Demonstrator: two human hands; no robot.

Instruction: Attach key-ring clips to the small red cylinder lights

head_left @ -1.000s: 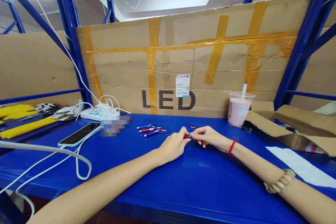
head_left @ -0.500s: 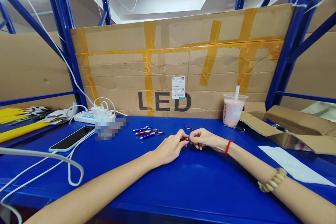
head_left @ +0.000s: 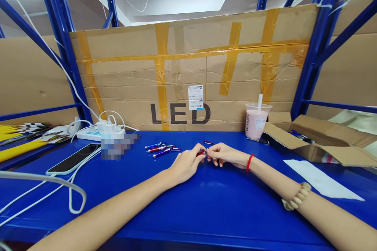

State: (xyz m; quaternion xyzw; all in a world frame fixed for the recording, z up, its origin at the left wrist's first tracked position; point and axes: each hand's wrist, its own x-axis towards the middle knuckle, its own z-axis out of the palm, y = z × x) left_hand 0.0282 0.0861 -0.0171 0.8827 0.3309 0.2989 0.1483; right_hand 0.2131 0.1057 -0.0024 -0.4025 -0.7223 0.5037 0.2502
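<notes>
My left hand (head_left: 185,163) is closed around a slim red metal keychain flashlight (head_left: 200,153), low over the blue table. My right hand (head_left: 225,154) pinches at the small silvery end of that flashlight, its fingertips almost meeting the left ones; the exact part between them is too small to make out. Just behind the hands lies a red carabiner clip (head_left: 208,142). Left of them, several similar flashlights lie side by side: a blue one (head_left: 153,146), a red one (head_left: 156,150) and a purple one (head_left: 161,153), with clips at their ends.
A phone (head_left: 73,159), white cables (head_left: 77,182) and a power strip (head_left: 85,133) occupy the left side. On the right stand a pink drink cup (head_left: 257,122), an open cardboard box (head_left: 297,143) and a white paper sheet (head_left: 322,178). A large taped carton (head_left: 132,82) closes off the back.
The whole view has shifted slightly, so everything sits a little further left. Both hands stay together on the red flashlight, with only small finger movement.
</notes>
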